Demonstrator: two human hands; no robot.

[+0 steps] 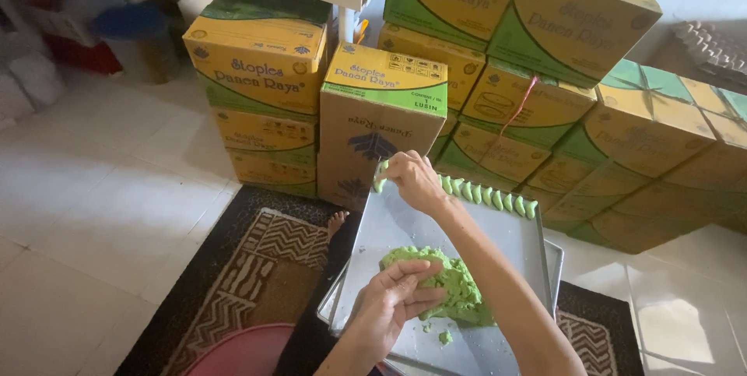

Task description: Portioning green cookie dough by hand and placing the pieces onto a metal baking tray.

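Metal tray (510, 247) is lying over a patterned rug (257, 267) on a white tiled floor (101, 189), yellow-green cardboard boxes (373, 123) stacking behind. My left hand (389, 306) is pressing curled fingers onto green dough (459, 286) mid-tray; my right hand (412, 177) is pinching a small dough piece (381, 176) at the far edge, beside a row of shaped pieces (490, 197).

Green dough (455, 286), grey tray (513, 240), brown patterned rug (257, 267)
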